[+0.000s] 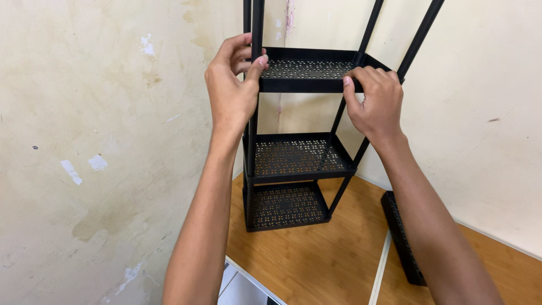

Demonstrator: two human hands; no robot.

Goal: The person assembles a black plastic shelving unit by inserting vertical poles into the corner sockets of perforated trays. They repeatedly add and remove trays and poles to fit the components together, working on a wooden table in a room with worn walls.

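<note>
Head view: black three-tier rack (293, 164) with perforated shelves stands on the wooden surface (316, 260) in a wall corner. Left hand (231, 90) grips its front-left post beside the top shelf; right hand (375, 101) pinches that shelf's front edge. A loose black shelf (401, 237) lies right of the rack.

Wooden surface (316, 265) in a wall corner, black tiered rack (288, 206) standing, probably spare shelf tray (402, 237) lying beside

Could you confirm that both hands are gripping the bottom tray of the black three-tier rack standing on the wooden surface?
Not quite: the head view shows the left hand and right hand gripping the top tray, not the bottom one. The rest holds: the black three-tier rack stands on the wooden surface.
</note>
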